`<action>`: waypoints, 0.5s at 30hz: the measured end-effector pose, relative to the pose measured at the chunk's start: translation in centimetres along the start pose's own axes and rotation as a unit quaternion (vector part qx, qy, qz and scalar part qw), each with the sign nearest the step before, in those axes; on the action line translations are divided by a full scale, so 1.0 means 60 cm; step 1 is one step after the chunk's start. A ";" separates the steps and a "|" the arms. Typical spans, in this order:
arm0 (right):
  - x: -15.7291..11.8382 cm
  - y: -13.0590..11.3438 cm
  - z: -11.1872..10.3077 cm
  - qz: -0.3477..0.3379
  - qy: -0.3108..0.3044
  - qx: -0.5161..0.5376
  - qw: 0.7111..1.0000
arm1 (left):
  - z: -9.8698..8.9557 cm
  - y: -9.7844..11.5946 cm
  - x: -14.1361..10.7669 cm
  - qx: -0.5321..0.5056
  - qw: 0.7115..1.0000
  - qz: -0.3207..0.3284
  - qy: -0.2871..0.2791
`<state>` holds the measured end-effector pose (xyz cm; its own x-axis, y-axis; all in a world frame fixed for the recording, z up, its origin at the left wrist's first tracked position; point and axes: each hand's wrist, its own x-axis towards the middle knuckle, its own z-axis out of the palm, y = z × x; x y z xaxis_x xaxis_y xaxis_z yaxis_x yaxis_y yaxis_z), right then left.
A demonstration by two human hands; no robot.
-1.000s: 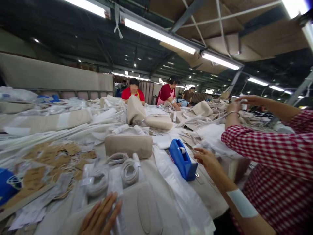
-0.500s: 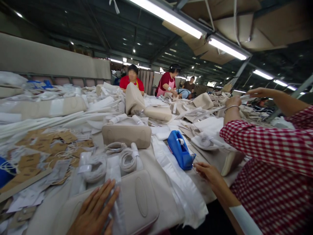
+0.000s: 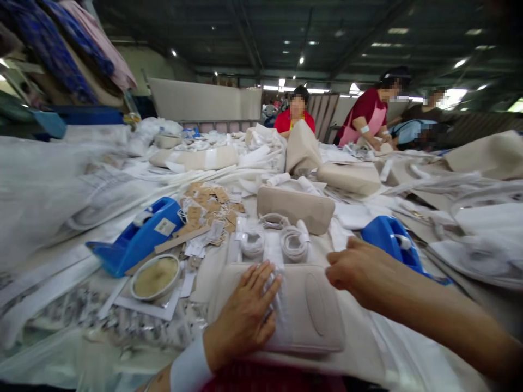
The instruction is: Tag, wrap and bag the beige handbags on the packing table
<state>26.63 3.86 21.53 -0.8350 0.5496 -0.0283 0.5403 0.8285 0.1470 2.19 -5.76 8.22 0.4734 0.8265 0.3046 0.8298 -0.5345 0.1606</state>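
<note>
A beige bag (image 3: 327, 313) lies flat in front of me, a white wrapping band (image 3: 285, 321) around its middle. My left hand (image 3: 247, 310) rests spread on the bag's left part and the band. Above the bag's right part is my right hand (image 3: 349, 267), its fingers curled together; whatever they hold is too small to make out. Two coiled straps in clear wrap, a left one (image 3: 252, 243) and a right one (image 3: 295, 243), lie just beyond the bag. The blue tape dispenser (image 3: 390, 242) stands to the right, partly behind my right forearm.
Another blue tape dispenser (image 3: 141, 237) and a round tub (image 3: 156, 277) stand left, near brown tags (image 3: 212, 204). An upright beige bag (image 3: 295, 208) and piled bags lie beyond. A person in red (image 3: 281, 122) and a person in a pink apron (image 3: 365, 117) are across the table.
The view has swung left, bringing the second dispenser and tub into sight. My right hand has moved from the right dispenser to above the bag. My left hand stays on the bag.
</note>
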 end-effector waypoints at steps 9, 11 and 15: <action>0.238 -0.020 0.042 -0.146 -0.101 0.030 0.984 | -0.002 -0.001 -0.002 -0.024 0.999 -0.017 0.025; 0.244 -0.020 0.052 -0.151 -0.096 0.031 0.983 | -0.002 -0.002 -0.001 -0.027 0.999 -0.018 0.025; 0.240 -0.021 0.058 -0.159 -0.087 0.035 0.983 | -0.003 -0.005 0.002 -0.039 0.999 -0.024 0.013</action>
<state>14.28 11.08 17.49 -0.9356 0.2668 -0.2314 0.2657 0.9634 0.0361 1.95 -5.57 8.39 0.4252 0.8469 0.3194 0.8255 -0.5075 0.2469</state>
